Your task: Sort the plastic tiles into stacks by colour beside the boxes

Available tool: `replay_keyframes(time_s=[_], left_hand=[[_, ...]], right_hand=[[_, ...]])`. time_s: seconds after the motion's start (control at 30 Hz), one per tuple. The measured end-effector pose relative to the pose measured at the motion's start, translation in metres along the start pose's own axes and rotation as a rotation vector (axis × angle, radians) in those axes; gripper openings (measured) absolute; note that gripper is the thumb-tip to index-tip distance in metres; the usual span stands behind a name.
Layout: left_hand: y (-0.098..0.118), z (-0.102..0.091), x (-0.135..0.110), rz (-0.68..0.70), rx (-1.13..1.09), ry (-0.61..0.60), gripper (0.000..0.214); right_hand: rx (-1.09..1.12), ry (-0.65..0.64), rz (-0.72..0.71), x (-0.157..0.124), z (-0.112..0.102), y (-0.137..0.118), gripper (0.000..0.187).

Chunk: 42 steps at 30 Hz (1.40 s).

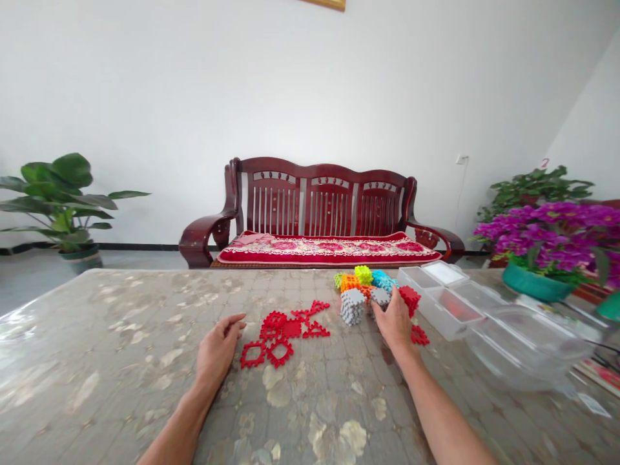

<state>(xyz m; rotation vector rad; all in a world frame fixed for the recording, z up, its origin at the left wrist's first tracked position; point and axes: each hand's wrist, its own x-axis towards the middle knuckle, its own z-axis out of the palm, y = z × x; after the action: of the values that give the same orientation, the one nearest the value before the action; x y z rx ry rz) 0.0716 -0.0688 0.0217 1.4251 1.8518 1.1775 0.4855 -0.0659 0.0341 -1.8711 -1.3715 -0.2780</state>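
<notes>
Several flat red interlocking pieces (pixel 283 332) lie joined on the table (pixel 121 361), a little ahead of me. My left hand (pixel 219 349) rests on the table just left of them, its fingers loosely curled and holding nothing. To the right stands a cluster of built cubes in grey (pixel 352 305), orange, lime green, blue and red. My right hand (pixel 394 316) reaches into that cluster, with its fingertips on a small grey cube (pixel 380 297). A loose red piece (pixel 419 336) lies right of that hand.
Clear plastic boxes (pixel 448 300) and a clear plastic basin (pixel 527 345) stand at the right of the table. A teal pot of purple flowers (pixel 547 258) is at the far right. A dark red wooden bench (pixel 320 219) and potted plants stand beyond the table.
</notes>
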Motion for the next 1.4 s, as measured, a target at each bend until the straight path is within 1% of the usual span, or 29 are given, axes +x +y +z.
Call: replay_keyframes(time_s=[0.2, 0.43, 0.6, 0.7, 0.83, 0.93, 1.03, 1.2, 1.3, 1.4], left_hand=[[0.002, 0.000, 0.000, 0.003, -0.002, 0.010, 0.043], [-0.002, 0.000, 0.001, 0.009, 0.029, -0.009, 0.044], [-0.003, 0.000, 0.001, 0.010, 0.040, -0.007, 0.044], [-0.003, 0.000, 0.001, 0.017, 0.049, -0.007, 0.043], [-0.006, 0.001, 0.002, 0.027, 0.041, -0.005, 0.044], [-0.006, 0.001, 0.002, 0.028, 0.035, -0.002, 0.044], [-0.005, 0.001, 0.002, 0.025, 0.035, 0.003, 0.043], [-0.004, 0.001, 0.002, 0.009, 0.040, -0.006, 0.044], [-0.005, 0.001, 0.003, 0.020, 0.046, -0.007, 0.043], [-0.007, 0.002, 0.003, 0.016, 0.046, -0.019, 0.044]], right_hand=[[-0.026, -0.024, 0.018, 0.003, 0.002, -0.002, 0.070], [-0.170, -0.025, 0.008, 0.004, -0.001, -0.005, 0.067], [-0.161, 0.027, -0.046, 0.003, -0.002, -0.006, 0.069], [-0.146, 0.053, -0.081, 0.005, 0.000, -0.003, 0.063], [-0.141, 0.038, -0.107, 0.009, 0.003, 0.000, 0.052], [-0.145, 0.034, -0.099, 0.012, 0.003, -0.001, 0.050], [-0.129, 0.030, -0.071, 0.010, 0.002, -0.003, 0.057], [-0.045, -0.028, 0.002, -0.002, 0.001, -0.001, 0.078], [0.014, -0.063, 0.033, -0.007, 0.002, 0.001, 0.083], [0.057, -0.054, 0.061, -0.008, 0.005, 0.001, 0.088]])
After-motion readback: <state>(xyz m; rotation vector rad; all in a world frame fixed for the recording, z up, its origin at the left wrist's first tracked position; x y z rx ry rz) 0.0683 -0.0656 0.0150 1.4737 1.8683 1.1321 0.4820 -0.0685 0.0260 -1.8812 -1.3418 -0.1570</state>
